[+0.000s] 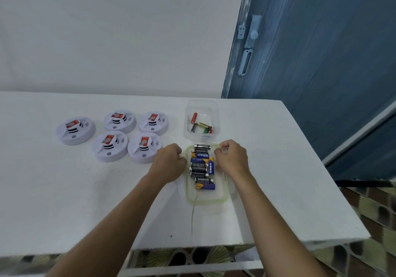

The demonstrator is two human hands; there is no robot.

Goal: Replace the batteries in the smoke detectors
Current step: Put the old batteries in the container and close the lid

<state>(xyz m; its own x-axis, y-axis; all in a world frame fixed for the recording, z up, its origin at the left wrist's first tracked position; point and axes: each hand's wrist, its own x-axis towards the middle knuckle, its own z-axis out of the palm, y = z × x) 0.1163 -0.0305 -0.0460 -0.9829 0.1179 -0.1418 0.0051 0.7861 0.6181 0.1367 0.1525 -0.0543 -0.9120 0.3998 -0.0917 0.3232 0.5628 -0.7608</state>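
Both hands are closed on the battery box (205, 200): the left hand (171, 161) is curled on its left rim and the right hand (232, 158) pinches the far right corner. This looks like the opening step, before any cell is swapped. The next move likely calls for freeing the lid, then lifting batteries (202, 167) out toward the five detectors (109, 146) just left. The tub (201, 107) crowds the box's far side, with bare surface (85, 201) open nearer the front edge.

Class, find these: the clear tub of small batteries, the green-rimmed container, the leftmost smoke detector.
Clear tub (201, 106): head view, bare far wall.
Green-rimmed container (210, 201): head view, near rim.
Leftmost smoke detector (64, 135): head view, white housing.
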